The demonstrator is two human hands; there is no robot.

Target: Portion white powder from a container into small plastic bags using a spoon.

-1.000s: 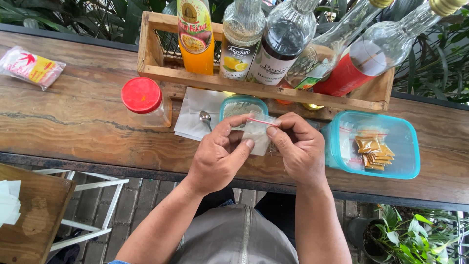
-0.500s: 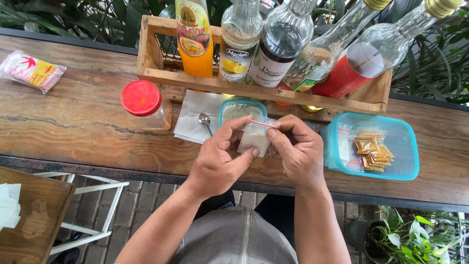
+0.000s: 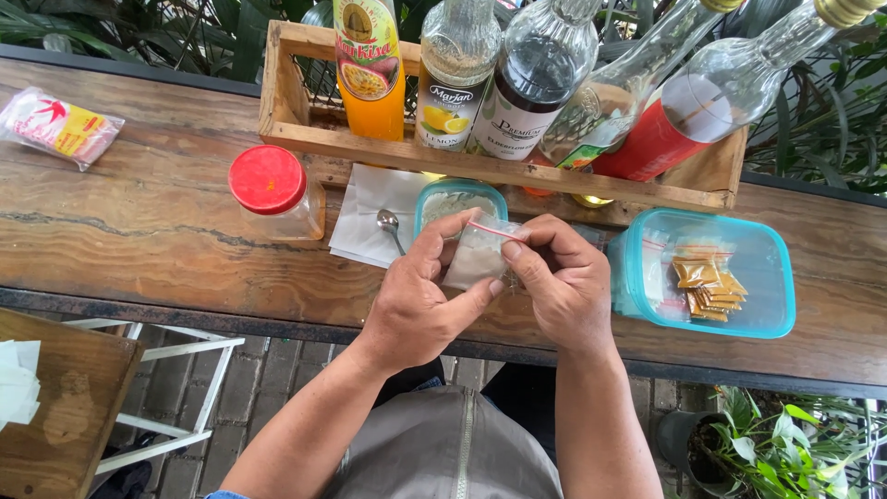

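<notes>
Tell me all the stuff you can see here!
bag: 1, clear with red strip and white powder, pinched between both hands
tub: 1, teal, behind the bag
spoon: 1, silver, on the napkin
napkin: 1, white, beside the jar
jar: 1, clear with red lid, on the table
box: 1, teal, right, holding brown packets
crate: 1, wooden, at the back
bottles: 5, orange, clear, dark, red, in the crate
packet: 1, pink and yellow, far left
table: 1, brown wood
left hand: holding the bag
right hand: holding the bag
</notes>
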